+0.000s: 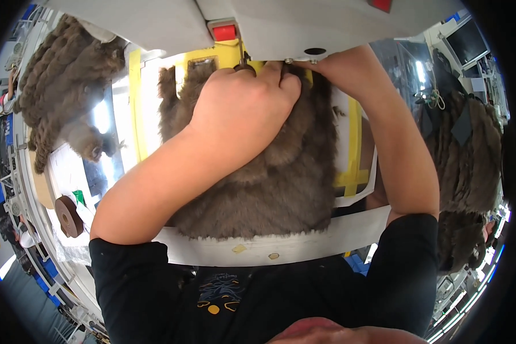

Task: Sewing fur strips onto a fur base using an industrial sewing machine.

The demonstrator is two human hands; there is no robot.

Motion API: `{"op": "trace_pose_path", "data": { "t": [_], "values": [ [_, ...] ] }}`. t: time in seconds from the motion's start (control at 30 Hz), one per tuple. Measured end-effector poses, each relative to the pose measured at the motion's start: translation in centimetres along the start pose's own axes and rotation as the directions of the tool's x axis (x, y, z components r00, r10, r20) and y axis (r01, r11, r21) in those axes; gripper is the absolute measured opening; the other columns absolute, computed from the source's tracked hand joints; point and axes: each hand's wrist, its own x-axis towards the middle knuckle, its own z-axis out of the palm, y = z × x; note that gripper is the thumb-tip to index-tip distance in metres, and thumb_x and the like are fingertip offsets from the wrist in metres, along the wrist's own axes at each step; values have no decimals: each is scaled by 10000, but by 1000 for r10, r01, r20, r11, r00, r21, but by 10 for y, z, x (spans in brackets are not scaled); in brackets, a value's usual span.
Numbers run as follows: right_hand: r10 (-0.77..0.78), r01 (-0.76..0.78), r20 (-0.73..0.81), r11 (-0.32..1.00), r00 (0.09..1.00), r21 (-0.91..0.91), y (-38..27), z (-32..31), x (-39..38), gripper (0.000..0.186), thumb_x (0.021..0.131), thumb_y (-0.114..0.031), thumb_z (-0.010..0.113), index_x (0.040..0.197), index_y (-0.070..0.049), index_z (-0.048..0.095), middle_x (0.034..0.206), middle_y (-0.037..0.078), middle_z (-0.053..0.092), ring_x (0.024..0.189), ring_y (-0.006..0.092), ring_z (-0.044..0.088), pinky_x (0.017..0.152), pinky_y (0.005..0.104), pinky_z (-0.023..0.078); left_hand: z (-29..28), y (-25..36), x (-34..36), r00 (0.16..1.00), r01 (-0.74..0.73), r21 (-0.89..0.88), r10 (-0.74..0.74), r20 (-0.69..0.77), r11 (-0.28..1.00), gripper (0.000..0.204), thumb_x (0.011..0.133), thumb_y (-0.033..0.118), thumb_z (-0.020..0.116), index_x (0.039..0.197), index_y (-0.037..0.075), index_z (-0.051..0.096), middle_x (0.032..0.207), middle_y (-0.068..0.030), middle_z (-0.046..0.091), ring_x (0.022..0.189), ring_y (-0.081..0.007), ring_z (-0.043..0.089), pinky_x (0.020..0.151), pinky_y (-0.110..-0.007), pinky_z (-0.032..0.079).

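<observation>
Left hand lies back-up on the upper part of the brown fur piece, fingers bent inward; fingertips are lost between the fur and the overhanging pale grey machine, so whether they pinch the pelt or only press it cannot be told; right hand reaches in from the right, mostly covered by the machine's lower edge; its fingers are out of sight, grip cannot be told.

Fur piece is spread beneath the machine, in front of the person, its near edge on the white table edge; its far edge is partly covered by machine and hands, its middle by the left forearm; a slim metal part descends beside the left knuckles, lower end hard to make out; red part sits above it.

Yellow tape runs left of the fur; a brown roll stands farther left; fur bundles lie upper left, more fur at right, blurred and bent toward the rim.
</observation>
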Motion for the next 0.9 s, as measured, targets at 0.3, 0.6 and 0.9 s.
{"op": "trace_pose_path", "data": {
  "t": [0.3,0.6,0.9],
  "values": [
    [100,-94,82,993,992,-71,-22,-27,-15,265,805,-143,739,1030,-3,752,930,154,749,831,318,720,741,403,548,4,-1,1,998,-11,3,11,-68,1000,221,818,85,637,1037,57,647,1113,-100,736,757,-232,728,611,-356,564],
    [-253,248,248,967,935,51,-15,-26,-39,364,839,27,545,1138,-19,748,1093,158,744,982,354,693,864,387,566,3,2,-1,995,-4,-34,1,-95,999,230,814,87,639,1042,57,642,1031,-84,713,723,-231,704,611,-353,552],
    [-167,291,317,869,934,-399,-38,-21,-47,163,870,-62,571,979,-75,691,1023,35,711,885,297,711,682,422,569,-1,3,0,997,73,-150,-75,-7,986,132,853,84,591,983,62,577,937,-90,673,778,-288,703,633,-391,544]
  ]
}}
